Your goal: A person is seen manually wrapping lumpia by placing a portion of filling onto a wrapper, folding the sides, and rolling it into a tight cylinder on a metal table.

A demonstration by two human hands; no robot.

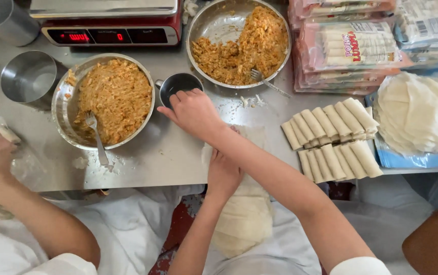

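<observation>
On the steel table (178, 158), right hand (194, 113) reaches the small cup (178, 84).

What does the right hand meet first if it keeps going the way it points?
Likely the small metal cup: the right hand points up-left, fingertips already at its rim, though contact is unclear. Beyond lies the mixing bowl.

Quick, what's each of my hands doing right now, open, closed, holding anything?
Left hand: pressed flat on the wrapper stack, holding nothing.
Right hand: reaching across to the small metal cup, fingertips at its rim; a grip cannot be told.
</observation>
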